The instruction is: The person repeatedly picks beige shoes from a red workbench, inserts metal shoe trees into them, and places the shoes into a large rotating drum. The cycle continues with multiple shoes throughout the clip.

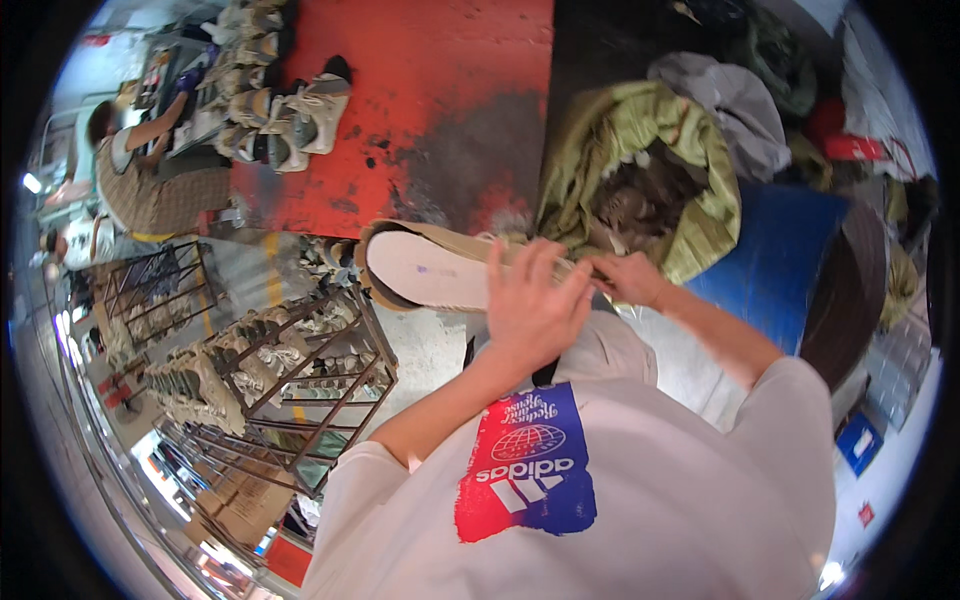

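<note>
In front of my body a tan shoe (430, 268) lies sideways, its pale pinkish flat face turned up and its wide rounded end to the left. Across its middle rests my left hand (535, 305), fingers bent over it and gripping it. At the shoe's right end my right hand (630, 278) has its fingers closed in a pinch. What lies between those fingertips, the shoe's edge or something small, is hidden. The underside of the shoe is out of sight.
A red worn tabletop (430, 90) bears several shoes (310, 115) at its left. An open yellow-green sack (700, 230) with brown pieces inside stands just beyond my right hand, beside a blue surface (780, 250). Metal shoe racks (330, 400) stand left; a person (150, 185) sits far left.
</note>
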{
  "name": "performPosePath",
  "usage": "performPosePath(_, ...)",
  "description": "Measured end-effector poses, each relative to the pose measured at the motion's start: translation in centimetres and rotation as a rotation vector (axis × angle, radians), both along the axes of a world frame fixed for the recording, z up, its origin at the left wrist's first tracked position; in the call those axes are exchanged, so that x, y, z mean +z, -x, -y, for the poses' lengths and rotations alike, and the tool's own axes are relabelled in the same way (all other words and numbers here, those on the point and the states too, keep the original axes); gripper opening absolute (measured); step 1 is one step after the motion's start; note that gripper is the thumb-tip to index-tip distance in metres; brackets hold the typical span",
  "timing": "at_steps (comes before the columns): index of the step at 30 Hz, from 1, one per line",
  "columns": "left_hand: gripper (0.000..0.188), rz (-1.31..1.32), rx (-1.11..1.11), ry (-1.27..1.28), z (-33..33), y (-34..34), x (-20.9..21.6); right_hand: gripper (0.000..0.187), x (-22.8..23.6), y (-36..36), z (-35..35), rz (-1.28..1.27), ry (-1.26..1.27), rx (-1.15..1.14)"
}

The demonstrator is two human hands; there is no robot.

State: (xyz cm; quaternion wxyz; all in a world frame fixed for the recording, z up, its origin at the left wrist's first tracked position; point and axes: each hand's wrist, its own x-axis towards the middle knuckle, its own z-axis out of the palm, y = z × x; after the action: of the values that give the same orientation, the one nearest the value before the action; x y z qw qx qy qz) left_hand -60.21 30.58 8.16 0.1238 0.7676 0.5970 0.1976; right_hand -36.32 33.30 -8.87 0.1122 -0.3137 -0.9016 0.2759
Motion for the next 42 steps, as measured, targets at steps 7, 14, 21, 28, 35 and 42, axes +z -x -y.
performPosePath(7, 0.042, 0.041, -0.018, 0.09, -1.0, -1.0, 0.2, 0.045, -1.9, 1.2, -2.1, 0.32, 0.28, 0.099)
performPosePath(14, 0.057, -0.058, -0.252, 0.134, -4.0, -3.2, -0.2, 0.044, -6.5, 1.3, -1.0, 0.137, 0.138, 0.045)
performPosePath(21, 0.062, -0.061, -0.266, 0.286, -4.0, -3.7, 0.4, 0.043, -12.0, 1.4, 2.4, 0.375, 0.299, -0.022)
performPosePath(28, 0.057, -0.212, -0.327, 0.259, -2.7, -4.6, -2.4, 0.043, -15.9, 1.1, 3.5, 0.553, 0.404, -0.019)
performPosePath(35, 0.051, -0.284, -0.327, 0.148, -2.5, -4.7, -3.2, 0.042, -17.9, 0.3, 3.0, 0.692, 0.445, -0.029)
performPosePath(42, 0.033, -0.428, -0.364, -0.062, -4.2, -4.3, -5.9, 0.041, -22.3, 0.1, 0.0, 0.838, 0.468, -0.098)
